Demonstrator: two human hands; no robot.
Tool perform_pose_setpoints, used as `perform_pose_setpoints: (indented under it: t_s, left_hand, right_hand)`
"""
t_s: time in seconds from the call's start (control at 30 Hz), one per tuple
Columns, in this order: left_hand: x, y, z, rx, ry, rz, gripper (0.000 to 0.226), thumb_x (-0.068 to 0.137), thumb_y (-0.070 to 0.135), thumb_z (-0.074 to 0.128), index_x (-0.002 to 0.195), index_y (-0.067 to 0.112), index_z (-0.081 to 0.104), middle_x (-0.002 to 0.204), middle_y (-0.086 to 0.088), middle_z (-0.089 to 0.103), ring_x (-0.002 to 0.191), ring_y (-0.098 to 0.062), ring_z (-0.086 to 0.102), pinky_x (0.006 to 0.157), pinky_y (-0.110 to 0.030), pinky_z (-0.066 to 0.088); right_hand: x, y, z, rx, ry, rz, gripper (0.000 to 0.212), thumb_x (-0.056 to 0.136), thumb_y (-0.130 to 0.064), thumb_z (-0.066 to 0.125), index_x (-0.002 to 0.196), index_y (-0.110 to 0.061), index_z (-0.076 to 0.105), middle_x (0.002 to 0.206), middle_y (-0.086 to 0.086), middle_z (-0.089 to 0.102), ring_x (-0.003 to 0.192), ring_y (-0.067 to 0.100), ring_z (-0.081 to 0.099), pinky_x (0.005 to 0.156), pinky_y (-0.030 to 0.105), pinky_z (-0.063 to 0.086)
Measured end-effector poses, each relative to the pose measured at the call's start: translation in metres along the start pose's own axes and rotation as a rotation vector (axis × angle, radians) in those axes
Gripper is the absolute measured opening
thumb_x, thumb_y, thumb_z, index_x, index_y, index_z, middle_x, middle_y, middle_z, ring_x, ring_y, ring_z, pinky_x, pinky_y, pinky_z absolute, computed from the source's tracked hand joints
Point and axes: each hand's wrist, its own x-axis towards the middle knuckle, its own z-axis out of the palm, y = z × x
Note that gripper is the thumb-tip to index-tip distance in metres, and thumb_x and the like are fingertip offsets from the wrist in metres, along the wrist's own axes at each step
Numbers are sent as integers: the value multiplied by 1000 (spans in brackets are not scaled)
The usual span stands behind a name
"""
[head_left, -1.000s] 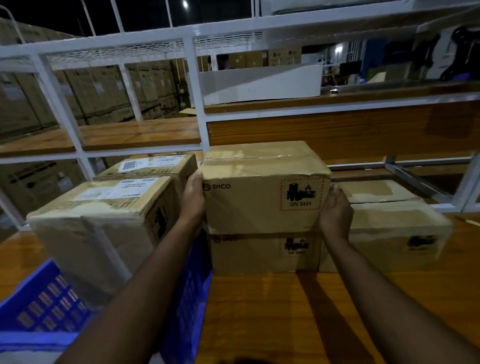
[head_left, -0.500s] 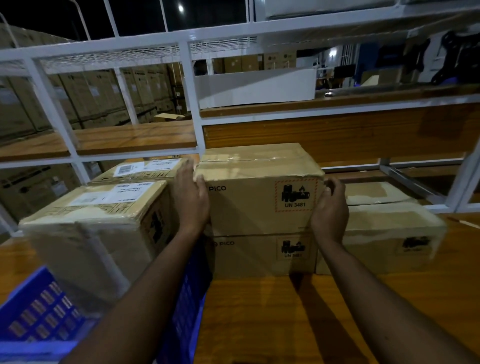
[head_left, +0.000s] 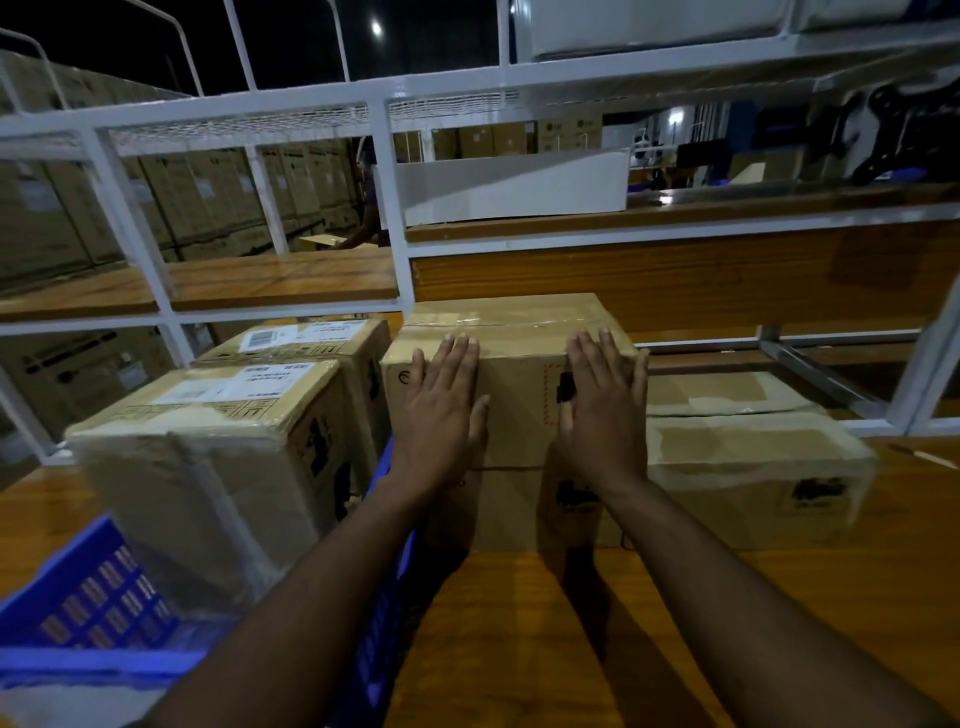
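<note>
The white shelving frame (head_left: 389, 208) stands behind the wooden bench (head_left: 519, 649), on which the cartons are kept. On the left a blue crate (head_left: 88, 587) with wrapped cartons (head_left: 208, 483) is seen, and on the right a low carton (head_left: 753, 467). Between them, the top carton (head_left: 509, 317) is stacked on a lower carton (head_left: 511, 514).

The left hand (head_left: 441, 410) and the right hand (head_left: 602, 415) are laid flat on the front face of the top carton. The fingers (head_left: 457, 358) are held straight and a little spread, so nothing is gripped.

The step in hand is judged to be the squaring of the top carton on the stack. For the next move, an even push from both palms is probably needed, so that the carton is not turned.

In the earlier frames the carton was held by its two sides. Now both hands have been moved to its front.
</note>
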Motion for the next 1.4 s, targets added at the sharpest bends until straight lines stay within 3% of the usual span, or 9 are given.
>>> perform_pose_setpoints:
  t_s: [0.1, 0.2, 0.37, 0.6, 0.77, 1.03, 1.17, 1.3, 1.4]
  left_hand:
    - [0, 4, -7, 9, -64, -25, 73, 105, 46, 39, 162, 18, 4, 170, -2, 2, 155, -12, -9, 124, -36, -16]
    - [-12, 12, -16, -17, -104, -20, 76, 104, 53, 35, 162, 16, 4, 170, -3, 0, 155, -12, -8, 126, -38, -9]
    - [-56, 28, -26, 1, 19, 26, 75, 102, 53, 37, 161, 11, 16, 170, -5, 8, 157, -13, -1, 127, -44, 5]
    - [-136, 55, -56, -66, 93, -84, 68, 104, 43, 42, 160, 11, 21, 169, -4, 14, 157, -14, 5, 126, -49, 11]
    - [-204, 58, -83, -69, 131, -180, 63, 104, 37, 45, 158, 8, 28, 167, -6, 21, 156, -16, 12, 125, -51, 16]
    - [-310, 24, -148, 48, 169, -321, 63, 104, 38, 47, 156, 6, 32, 165, -8, 27, 155, -19, 18, 124, -52, 18]
    - [-370, -7, -183, 88, 179, -405, 63, 105, 42, 44, 154, 5, 35, 164, -8, 31, 154, -20, 21, 122, -54, 22]
    - [-444, -45, -224, 143, 150, -519, 64, 105, 45, 45, 156, 8, 33, 165, -6, 28, 155, -18, 17, 126, -49, 15]
    - [-510, -74, -260, 206, 134, -619, 63, 106, 48, 40, 156, 10, 33, 164, -4, 30, 155, -16, 16, 126, -46, 12]
  right_hand:
    - [-1, -3, -9, 17, -34, 1, 73, 89, -25, 63, 154, -13, 33, 162, 6, 30, 153, 23, 14, 122, 59, 1]
    - [-12, -11, -22, 112, -12, -44, 66, 92, -23, 61, 152, -11, 37, 160, 7, 35, 152, 22, 20, 122, 58, 3]
    - [-47, -36, -34, 329, -38, -120, 62, 93, -15, 60, 151, -9, 39, 158, 8, 37, 150, 20, 25, 124, 49, 12]
    - [-109, -71, -59, 526, -142, -193, 57, 98, -21, 49, 153, -12, 35, 160, 3, 33, 152, 14, 18, 125, 39, 12]
    - [-155, -105, -73, 653, -170, -242, 56, 97, -24, 38, 151, -11, 39, 159, 3, 35, 152, 13, 20, 124, 40, 18]
    - [-214, -194, -92, 822, -227, -386, 57, 92, -16, 52, 148, -8, 46, 156, 6, 42, 148, 18, 30, 122, 43, 23]
    - [-243, -253, -97, 848, -267, -478, 54, 94, -23, 46, 145, -8, 49, 154, 7, 44, 146, 20, 36, 120, 45, 28]
    - [-286, -327, -103, 885, -327, -528, 52, 90, -18, 55, 141, -7, 53, 148, 10, 51, 140, 24, 44, 115, 48, 36]
    - [-325, -388, -113, 919, -408, -574, 53, 90, -19, 53, 142, -9, 52, 148, 8, 51, 141, 21, 42, 117, 45, 34]
